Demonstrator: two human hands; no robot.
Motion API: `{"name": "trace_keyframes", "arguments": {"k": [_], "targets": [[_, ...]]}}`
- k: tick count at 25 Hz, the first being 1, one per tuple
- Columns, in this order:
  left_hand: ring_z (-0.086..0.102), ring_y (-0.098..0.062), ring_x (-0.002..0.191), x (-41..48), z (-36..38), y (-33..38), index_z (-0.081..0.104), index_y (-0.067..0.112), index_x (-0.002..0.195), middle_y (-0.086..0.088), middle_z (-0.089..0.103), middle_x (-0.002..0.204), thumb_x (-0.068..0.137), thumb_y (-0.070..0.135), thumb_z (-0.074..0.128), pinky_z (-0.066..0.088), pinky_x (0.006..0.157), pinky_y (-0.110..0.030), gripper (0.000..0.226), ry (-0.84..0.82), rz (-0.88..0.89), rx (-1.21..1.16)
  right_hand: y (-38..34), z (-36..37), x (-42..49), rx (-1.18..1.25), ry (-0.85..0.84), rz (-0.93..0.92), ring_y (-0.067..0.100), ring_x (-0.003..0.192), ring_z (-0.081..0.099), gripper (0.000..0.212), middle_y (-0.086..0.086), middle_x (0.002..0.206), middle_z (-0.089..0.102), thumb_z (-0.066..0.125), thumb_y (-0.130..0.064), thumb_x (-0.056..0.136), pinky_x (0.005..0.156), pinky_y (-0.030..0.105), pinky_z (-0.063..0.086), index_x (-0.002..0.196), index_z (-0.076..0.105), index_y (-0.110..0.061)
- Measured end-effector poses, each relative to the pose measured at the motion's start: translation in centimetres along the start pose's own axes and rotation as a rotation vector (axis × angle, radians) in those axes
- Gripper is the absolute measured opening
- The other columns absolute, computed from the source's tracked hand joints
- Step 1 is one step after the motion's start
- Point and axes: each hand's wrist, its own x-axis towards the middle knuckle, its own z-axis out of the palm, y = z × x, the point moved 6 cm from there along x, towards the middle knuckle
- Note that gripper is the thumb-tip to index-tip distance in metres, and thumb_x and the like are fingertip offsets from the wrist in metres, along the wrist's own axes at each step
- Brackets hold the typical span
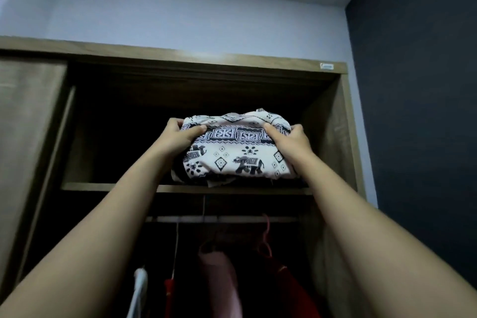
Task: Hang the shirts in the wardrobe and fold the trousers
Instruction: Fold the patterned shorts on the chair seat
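Now your left hand (178,134) and right hand (289,138) clasp the folded trousers (237,152) at both ends, long axis across, above the shelf (108,186).

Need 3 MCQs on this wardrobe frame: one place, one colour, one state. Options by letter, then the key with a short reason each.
1. Where is the folded patterned bundle?
A. on the hanging rail
B. at the top shelf
C. on the wardrobe roof

2. What colours is its print?
A. white with dark motifs
B. plain red
C. green stripes

3. How do the hands hold it?
A. left hand only
B. neither touches it
C. left hand and right hand grip opposite ends

Key:
1 B: the bundle sits just above the shelf board, over the rail.
2 A: dark elephants and diamonds on white cloth.
3 C: fingers of both hands are closed on its two ends.
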Motion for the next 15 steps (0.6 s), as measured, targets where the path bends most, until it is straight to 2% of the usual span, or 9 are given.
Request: {"name": "trace_keyframes", "arguments": {"k": [2, 4, 6, 8, 10, 12, 13, 14, 15], "targets": [[0.067, -0.02, 0.077, 3.6, 2.0, -0.1, 0.046, -0.002, 0.12, -0.019, 0.064, 0.107, 0.081, 0.028, 0.072, 0.051, 0.045, -0.021, 0.056, -0.017, -0.002, 0.006, 0.4, 0.1, 3.8, -0.084, 0.001, -0.011, 0.031, 0.115, 0.054, 0.077, 0.013, 0.129, 0.052, 0.064, -0.058, 0.076, 0.092, 0.034, 0.045, 0.125, 0.04, -0.005], [0.064, -0.018, 0.071, 5.7, 3.4, -0.2, 0.046, -0.001, 0.115, -0.016, 0.064, 0.101, 0.083, 0.024, 0.07, 0.049, 0.04, -0.018, 0.048, 0.013, 0.002, 0.005, 0.9, 0.2, 6.3, -0.175, 0.026, -0.02, 0.033, 0.121, 0.05, 0.08, 0.016, 0.134, 0.049, 0.063, -0.058, 0.077, 0.096, 0.036, 0.044, 0.13, 0.037, -0.003], [0.064, -0.018, 0.071, 8.0, 4.9, -1.1, 0.052, -0.001, 0.117, -0.016, 0.065, 0.104, 0.082, 0.018, 0.07, 0.052, 0.047, -0.019, 0.044, 0.019, 0.023, 0.025, 2.4, 0.6, 8.5, -0.233, 0.05, 0.001, 0.035, 0.123, 0.049, 0.084, 0.017, 0.136, 0.048, 0.063, -0.059, 0.077, 0.097, 0.037, 0.044, 0.132, 0.037, -0.002], [0.065, -0.021, 0.08, 9.4, 6.1, -2.7, 0.057, -0.002, 0.118, -0.018, 0.065, 0.112, 0.082, 0.015, 0.071, 0.052, 0.063, -0.024, 0.043, 0.021, 0.027, 0.1, 4.4, 1.3, 9.4, -0.306, 0.012, 0.044, 0.035, 0.121, 0.051, 0.086, 0.018, 0.134, 0.051, 0.063, -0.063, 0.075, 0.094, 0.034, 0.045, 0.133, 0.041, -0.003], [0.062, -0.026, 0.095, 10.1, 7.2, -4.9, 0.06, 0.001, 0.115, -0.017, 0.064, 0.113, 0.087, 0.018, 0.065, 0.049, 0.074, -0.029, 0.034, -0.063, -0.067, 0.398, 6.6, 2.4, 9.5, -0.545, -0.098, 0.115, 0.032, 0.119, 0.054, 0.081, 0.015, 0.133, 0.053, 0.059, -0.065, 0.076, 0.088, 0.03, 0.047, 0.131, 0.048, -0.007], [0.056, -0.026, 0.109, 10.1, 8.2, -7.2, 0.055, 0.0, 0.122, -0.019, 0.056, 0.126, 0.097, 0.018, 0.049, 0.046, 0.082, -0.032, 0.032, -0.28, -0.246, 0.813, 7.2, 3.0, 9.0, -0.899, -0.116, 0.116, 0.032, 0.12, 0.051, 0.076, 0.014, 0.134, 0.05, 0.057, -0.064, 0.078, 0.089, 0.033, 0.046, 0.129, 0.05, -0.009], [0.051, -0.027, 0.116, 10.2, 8.0, -7.6, 0.048, -0.002, 0.13, -0.019, 0.049, 0.135, 0.099, 0.017, 0.042, 0.045, 0.086, -0.031, 0.037, -0.284, -0.251, 0.928, 6.3, 3.2, 8.7, -1.063, -0.044, 0.006, 0.031, 0.121, 0.047, 0.072, 0.013, 0.135, 0.046, 0.057, -0.061, 0.079, 0.09, 0.036, 0.044, 0.13, 0.048, -0.011], [0.047, -0.03, 0.122, 10.4, 7.7, -7.3, 0.043, -0.001, 0.135, -0.02, 0.043, 0.141, 0.099, 0.019, 0.042, 0.042, 0.093, -0.033, 0.041, -0.268, -0.187, 1.053, 4.6, 3.7, 8.2, -1.17, 0.049, -0.191, 0.031, 0.121, 0.044, 0.064, 0.012, 0.134, 0.044, 0.057, -0.056, 0.081, 0.091, 0.039, 0.041, 0.129, 0.047, -0.014], [0.046, -0.033, 0.124, 10.6, 7.2, -6.3, 0.043, 0.003, 0.136, -0.02, 0.042, 0.14, 0.097, 0.024, 0.046, 0.041, 0.096, -0.035, 0.044, -0.174, -0.059, 1.103, 2.9, 4.5, 7.2, -1.204, 0.101, -0.425, 0.03, 0.119, 0.045, 0.053, 0.009, 0.131, 0.045, 0.054, -0.051, 0.085, 0.09, 0.04, 0.04, 0.126, 0.048, -0.018]]}}
